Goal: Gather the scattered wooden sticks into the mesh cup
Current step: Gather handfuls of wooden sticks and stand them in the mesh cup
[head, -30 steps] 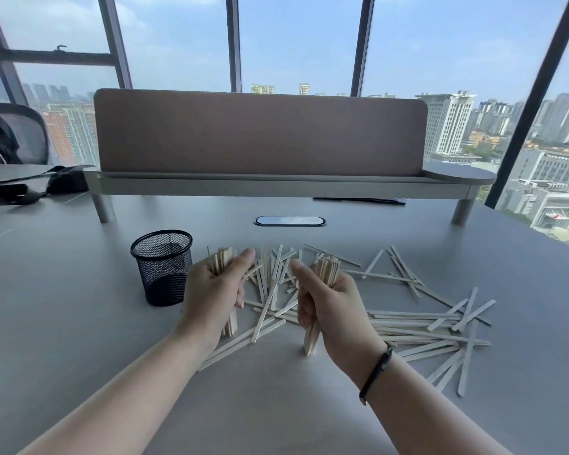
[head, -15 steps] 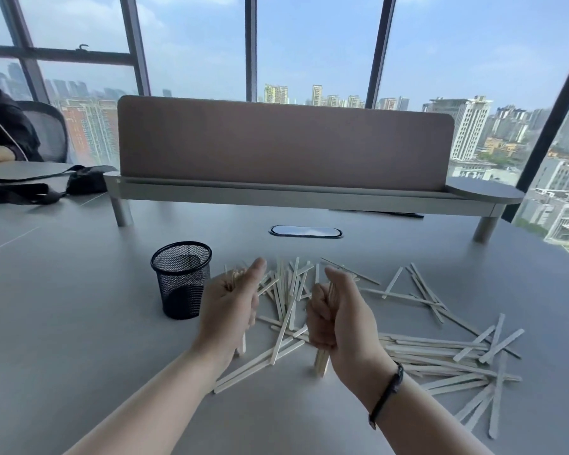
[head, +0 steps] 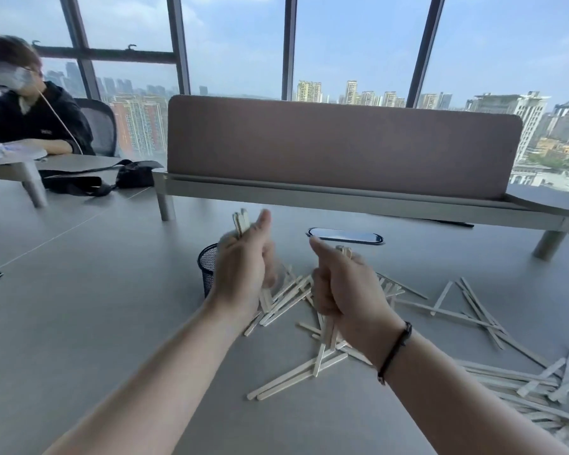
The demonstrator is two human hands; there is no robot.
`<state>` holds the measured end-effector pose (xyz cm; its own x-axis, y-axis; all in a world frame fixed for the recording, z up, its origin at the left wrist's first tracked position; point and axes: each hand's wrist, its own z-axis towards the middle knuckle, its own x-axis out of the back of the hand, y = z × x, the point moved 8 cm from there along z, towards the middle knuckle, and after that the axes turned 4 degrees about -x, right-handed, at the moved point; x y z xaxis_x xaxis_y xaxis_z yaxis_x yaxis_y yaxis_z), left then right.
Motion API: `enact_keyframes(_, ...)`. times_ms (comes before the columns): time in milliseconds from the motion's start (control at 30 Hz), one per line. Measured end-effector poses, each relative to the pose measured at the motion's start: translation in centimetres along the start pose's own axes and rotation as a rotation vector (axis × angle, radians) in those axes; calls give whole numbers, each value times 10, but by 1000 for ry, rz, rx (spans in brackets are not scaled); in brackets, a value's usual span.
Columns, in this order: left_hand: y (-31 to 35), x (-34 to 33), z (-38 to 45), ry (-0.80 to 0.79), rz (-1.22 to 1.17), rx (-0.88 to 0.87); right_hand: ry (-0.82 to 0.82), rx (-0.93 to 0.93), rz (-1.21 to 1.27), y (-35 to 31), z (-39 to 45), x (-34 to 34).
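My left hand (head: 240, 267) is raised above the table and grips an upright bundle of wooden sticks (head: 240, 221), whose tops stick out above my fist. It hangs just right of and partly in front of the black mesh cup (head: 207, 269), hiding most of it. My right hand (head: 345, 284) grips a second bundle of sticks (head: 329, 333), with the lower ends pointing down toward the table. Many loose sticks (head: 473, 310) lie scattered on the grey table (head: 96, 323) between and to the right of my hands.
A brown desk divider on a raised shelf (head: 342, 146) runs across the back. An oval cable port (head: 345, 235) sits in the table behind my hands. A person in dark clothes (head: 30, 119) sits at the far left, with a black bag (head: 112, 178) nearby.
Both hands have lifted their stick bundles off the table. My left hand has moved up and toward the cup, and the view has turned left.
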<state>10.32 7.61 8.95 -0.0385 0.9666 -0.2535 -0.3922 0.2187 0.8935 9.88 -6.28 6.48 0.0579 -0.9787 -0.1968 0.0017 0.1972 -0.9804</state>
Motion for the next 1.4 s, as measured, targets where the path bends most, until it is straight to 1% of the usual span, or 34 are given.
enact_keyframes(67,28,21,31,89,-35,-43,-57,20,129,-26,19,-31)
enact_keyframes(167,37,58,69,221,30,-8,-72,95,236,-60,49,-73)
enact_keyframes(233,28,82,84,297,177,27,-36,114,246,-62,70,-93)
enact_keyframes(267,21,92,88,317,307,49,-11,103,224,-56,79,-100)
enact_keyframes(333,3,103,87,297,533,100,31,39,120,-32,95,-111)
enact_keyframes(400,-19,104,81,232,609,133,50,-11,-20,-4,106,-116)
enact_keyframes(467,-35,104,75,193,617,140,46,4,-120,9,111,-119)
enact_keyframes(600,-39,110,75,189,550,113,45,140,-267,-6,116,-119)
enact_keyframes(667,-39,114,76,184,559,128,-14,189,-367,-12,114,-121)
enact_keyframes(733,-37,113,78,145,619,149,-170,177,-460,-2,108,-128)
enact_keyframes(800,-36,107,79,62,718,169,-291,126,-482,12,102,-129)
enact_keyframes(833,-35,103,79,26,777,181,-302,124,-473,13,99,-125)
enact_keyframes(900,-32,96,74,-10,947,190,-260,153,-386,8,98,-110)
enact_keyframes(933,-28,92,71,-3,1042,150,-238,147,-321,5,97,-100)
enact_keyframes(967,-18,87,67,22,1127,52,-242,132,-263,4,94,-92)
enact_keyframes(1000,-4,78,62,55,1206,-96,-242,123,-239,3,92,-83)
enact_keyframes(1033,10,68,54,82,1280,-261,-238,128,-258,2,88,-73)
enact_keyframes(1100,31,40,34,76,1336,-541,-191,143,-423,3,81,-48)
enact_keyframes(1167,39,3,7,-41,1320,-773,-144,148,-613,4,69,-19)
enact_keyframes(1200,37,-17,-8,-146,1302,-850,-146,146,-705,6,62,-5)
enact_keyframes(1233,27,-34,-22,-283,1284,-878,-166,141,-787,9,54,9)
enact_keyframes(1267,11,-49,-33,-443,1278,-822,-185,135,-859,13,47,25)
enact_keyframes(1300,-11,-59,-41,-599,1292,-674,-186,122,-900,17,40,42)
enact_keyframes(1333,-37,-60,-46,-729,1332,-468,-178,89,-957,23,34,61)
enact_keyframes(1367,-63,-55,-51,-828,1380,-266,-177,45,-1033,27,26,79)
enact_keyframes(1400,-86,-51,-58,-908,1437,-120,-180,3,-1153,30,17,100)
